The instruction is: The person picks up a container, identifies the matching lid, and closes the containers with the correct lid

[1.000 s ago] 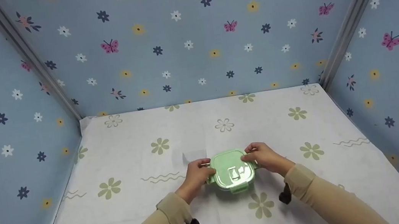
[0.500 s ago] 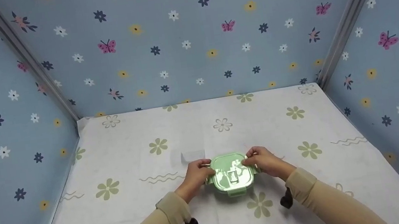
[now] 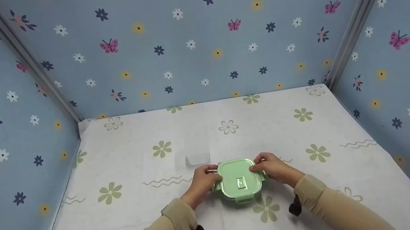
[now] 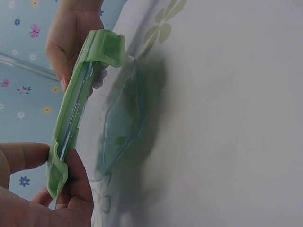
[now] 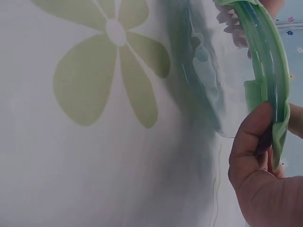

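A clear glass food container with a light green clip-on lid (image 3: pixel 234 171) sits between both hands in the head view. My left hand (image 3: pixel 200 183) grips its left side, thumb on the lid's edge and fingers curled beneath. On the opposite side, my right hand (image 3: pixel 275 168) pinches the edge likewise, with its thumb on top. In the left wrist view, a side clip (image 4: pixel 57 178) of the lid sticks out between thumb and fingers. The transparent glass body (image 5: pixel 201 71) shows under the lid in the right wrist view, close over the cloth. Fingers partly hide the lid's sides.
A white cloth with green flowers (image 3: pixel 162 149) covers the table. Just behind the container lies a pale, see-through, square-edged shape (image 3: pixel 198 159). Blue flowered panels (image 3: pixel 190 61) enclose the back and both sides, with grey posts (image 3: pixel 359 19) at the corners.
The container has turned slightly to sit squarer and come a little nearer the body. My right hand has moved slightly nearer with it; both hands keep their hold.
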A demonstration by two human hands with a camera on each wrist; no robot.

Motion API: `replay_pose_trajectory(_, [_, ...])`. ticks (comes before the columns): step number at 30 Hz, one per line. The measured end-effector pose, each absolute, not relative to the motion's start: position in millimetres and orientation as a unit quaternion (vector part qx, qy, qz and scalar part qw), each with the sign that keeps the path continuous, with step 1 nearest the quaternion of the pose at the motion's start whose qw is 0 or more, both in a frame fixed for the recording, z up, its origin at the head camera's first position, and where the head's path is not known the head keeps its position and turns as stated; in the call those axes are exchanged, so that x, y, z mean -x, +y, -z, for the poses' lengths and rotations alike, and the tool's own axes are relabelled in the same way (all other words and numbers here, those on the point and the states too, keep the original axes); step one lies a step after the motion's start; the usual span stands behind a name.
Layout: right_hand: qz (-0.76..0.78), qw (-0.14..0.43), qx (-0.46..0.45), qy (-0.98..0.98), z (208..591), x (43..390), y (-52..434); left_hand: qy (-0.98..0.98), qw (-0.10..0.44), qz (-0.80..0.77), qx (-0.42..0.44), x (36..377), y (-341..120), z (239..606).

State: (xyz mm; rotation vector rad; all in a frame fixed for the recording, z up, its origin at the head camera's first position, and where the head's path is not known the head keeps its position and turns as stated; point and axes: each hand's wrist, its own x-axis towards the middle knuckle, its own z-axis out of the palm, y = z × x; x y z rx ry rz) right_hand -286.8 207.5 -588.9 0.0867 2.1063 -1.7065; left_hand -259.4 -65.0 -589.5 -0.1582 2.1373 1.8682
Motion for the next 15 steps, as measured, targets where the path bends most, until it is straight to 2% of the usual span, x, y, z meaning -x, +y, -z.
replay_pose_trajectory(8, [0.604, 0.222, -0.027, 0.765, 589, 286, 212, 0.746, 0.143, -0.648, 0.043, 261, -65, 595])
replay_pose_trajectory(15, [0.542, 0.221, -0.01, 0.811, 580, 285, 216, 0.749, 0.187, -0.634, 0.033, 265, -71, 597])
